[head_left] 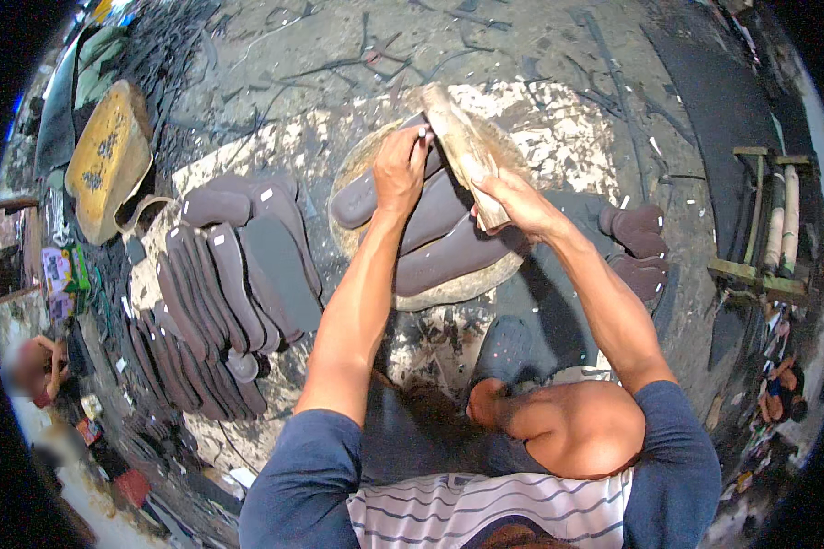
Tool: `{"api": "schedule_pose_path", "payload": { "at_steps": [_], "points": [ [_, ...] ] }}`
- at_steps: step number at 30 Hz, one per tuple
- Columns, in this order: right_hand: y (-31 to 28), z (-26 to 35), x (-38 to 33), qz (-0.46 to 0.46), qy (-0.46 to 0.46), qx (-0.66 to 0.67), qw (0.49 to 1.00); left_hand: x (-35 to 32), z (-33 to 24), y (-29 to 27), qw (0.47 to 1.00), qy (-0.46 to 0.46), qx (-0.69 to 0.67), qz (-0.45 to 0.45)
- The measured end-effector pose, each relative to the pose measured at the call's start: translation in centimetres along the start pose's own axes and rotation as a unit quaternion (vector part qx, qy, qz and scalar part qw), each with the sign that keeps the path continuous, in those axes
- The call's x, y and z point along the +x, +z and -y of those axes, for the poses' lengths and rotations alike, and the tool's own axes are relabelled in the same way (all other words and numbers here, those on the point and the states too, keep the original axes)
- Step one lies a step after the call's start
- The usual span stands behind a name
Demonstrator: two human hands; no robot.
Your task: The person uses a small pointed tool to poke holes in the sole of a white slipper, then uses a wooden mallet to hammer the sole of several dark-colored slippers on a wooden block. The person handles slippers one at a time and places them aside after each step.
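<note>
My left hand (399, 169) presses down on a dark brown shoe sole (357, 197) and seems to pinch a small metal tool at its fingertips. The sole lies with two others (449, 252) on a round pale work block (430, 293). My right hand (513, 203) grips a worn wooden mallet (462, 146), raised just beside the left hand's fingers. Both forearms reach forward from the lower edge.
A large fanned pile of dark soles (220, 293) lies to the left. A small stack of soles (639, 247) sits at the right. A yellow foam block (108, 156) rests far left. A wooden frame (764, 224) stands at right. Another person (37, 366) sits at the left edge.
</note>
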State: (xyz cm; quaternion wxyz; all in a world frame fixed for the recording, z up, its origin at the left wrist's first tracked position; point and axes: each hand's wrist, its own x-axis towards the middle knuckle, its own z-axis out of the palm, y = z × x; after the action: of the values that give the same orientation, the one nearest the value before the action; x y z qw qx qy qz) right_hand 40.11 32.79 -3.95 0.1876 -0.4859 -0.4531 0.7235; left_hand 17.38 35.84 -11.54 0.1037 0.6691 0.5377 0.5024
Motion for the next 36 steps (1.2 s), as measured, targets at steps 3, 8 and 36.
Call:
{"api": "schedule_pose_path", "payload": {
  "at_steps": [3,8,36],
  "points": [
    [0.4,-1.0,0.1,-0.044,0.015,0.050,0.998,0.6,-1.5,-0.3,0.912,-0.326,-0.231,-0.097],
    [0.3,-1.0,-0.2,-0.068,0.005,0.019,0.997,-1.5,0.0,-7.2,0.881,-0.373,-0.252,-0.144],
    [5.1,1.2,-2.7,0.024,-0.016,-0.056,0.998,-5.7,1.2,-9.1,0.994,-0.052,0.094,0.000]
  ]
}}
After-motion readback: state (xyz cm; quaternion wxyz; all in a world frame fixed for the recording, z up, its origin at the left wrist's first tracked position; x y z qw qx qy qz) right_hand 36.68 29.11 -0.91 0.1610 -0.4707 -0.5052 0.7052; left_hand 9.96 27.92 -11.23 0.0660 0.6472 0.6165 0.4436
